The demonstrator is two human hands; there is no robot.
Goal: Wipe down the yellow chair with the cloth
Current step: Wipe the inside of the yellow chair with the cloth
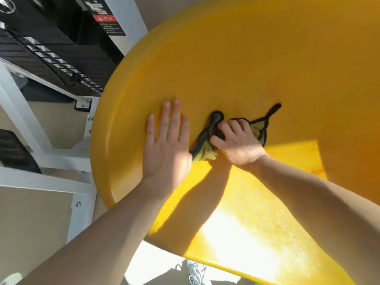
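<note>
Yellow chair (226, 58) fills your view, its glossy moulded shell half in hard sunlight, beside a white frame (18, 103) carrying black equipment (51, 48) — its red-and-white label (107, 19) too blurred to read. Your right hand (238, 145) curls its fingers round the bunched, dark-edged cloth (205, 153), pressed against the shell; your left hand (166, 149) lies flat, fingers straight, just beside the cloth's left end.

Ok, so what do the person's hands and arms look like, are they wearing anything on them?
The left hand and right hand are bare: no gloves, rings or watch show. The left arm and right arm are bare too, with no sleeve in view up to the frame's edge.
</note>
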